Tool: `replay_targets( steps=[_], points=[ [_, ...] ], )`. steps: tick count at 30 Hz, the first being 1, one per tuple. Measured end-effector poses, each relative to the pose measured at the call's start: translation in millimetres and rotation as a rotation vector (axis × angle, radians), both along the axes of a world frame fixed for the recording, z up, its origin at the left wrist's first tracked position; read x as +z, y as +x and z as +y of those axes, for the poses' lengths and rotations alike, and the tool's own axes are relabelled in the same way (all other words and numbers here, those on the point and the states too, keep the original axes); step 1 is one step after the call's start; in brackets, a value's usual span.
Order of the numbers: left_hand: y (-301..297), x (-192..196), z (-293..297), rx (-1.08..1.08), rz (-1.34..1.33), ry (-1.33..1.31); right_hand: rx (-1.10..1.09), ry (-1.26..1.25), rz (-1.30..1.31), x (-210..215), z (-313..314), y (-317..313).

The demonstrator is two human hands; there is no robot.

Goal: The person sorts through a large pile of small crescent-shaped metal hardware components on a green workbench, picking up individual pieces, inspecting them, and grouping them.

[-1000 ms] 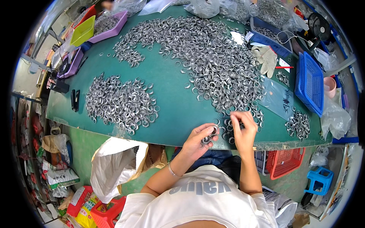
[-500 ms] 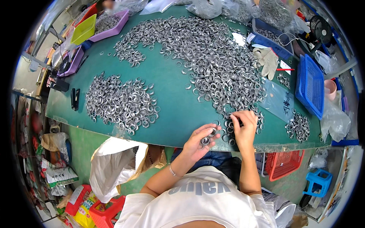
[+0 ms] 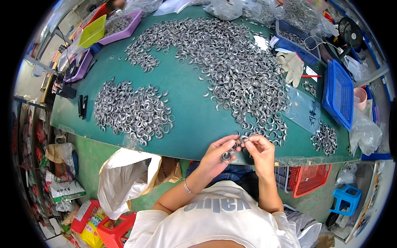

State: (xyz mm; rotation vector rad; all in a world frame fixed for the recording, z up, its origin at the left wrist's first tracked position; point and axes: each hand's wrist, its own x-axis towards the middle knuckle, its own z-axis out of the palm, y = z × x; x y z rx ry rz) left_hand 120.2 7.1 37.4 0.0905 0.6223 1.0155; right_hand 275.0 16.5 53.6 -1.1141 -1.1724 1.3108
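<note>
Small grey metal rings [image 3: 248, 82] lie in a broad heap that reaches down to the table's near edge. My left hand [image 3: 218, 155], palm up and fingers curled, holds several of these rings against the palm and fingers. Close beside it, my right hand [image 3: 260, 149] pinches a metal ring [image 3: 244, 138] between thumb and fingertips. Both hands are over the near edge of the green table [image 3: 186, 124]. A second pile of rings [image 3: 132, 109] lies to the left, and a smaller pile [image 3: 324, 138] to the right.
A stapler-like black tool [image 3: 82, 107] lies left of the left pile. Stacked blue baskets [image 3: 337, 95], a glove [image 3: 291, 68] and a clear plastic bag [image 3: 304, 109] are on the right. Below the table edge stand an open white sack [image 3: 124, 177] and a red basket [image 3: 308, 180].
My right hand has drawn back from the near end of the heap toward my left hand, bringing a ring with it. The left hand stays in about the same place, holding its rings.
</note>
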Motion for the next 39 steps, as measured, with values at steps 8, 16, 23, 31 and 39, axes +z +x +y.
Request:
replay_targets(
  steps=[8,16,23,31,39],
  points=[
    [-4,-9,-2,-0.067,0.018,0.063,0.142,0.59,-0.639,27,7,-2],
    [-3,-3,2,-0.061,-0.079,0.025,-0.159,0.556,-1.07,-9,44,1],
    [-4,-3,0,-0.025,-0.054,-0.004,-0.189,-0.101,0.103,-11,25,0],
    [-1,-6,-1,-0.029,-0.323,-0.075,0.078,-0.354,0.789,1,11,-3],
    [-1,-6,2,-0.033,-0.43,-0.152,-0.093,-0.1,0.334,6,0,-14]
  ],
)
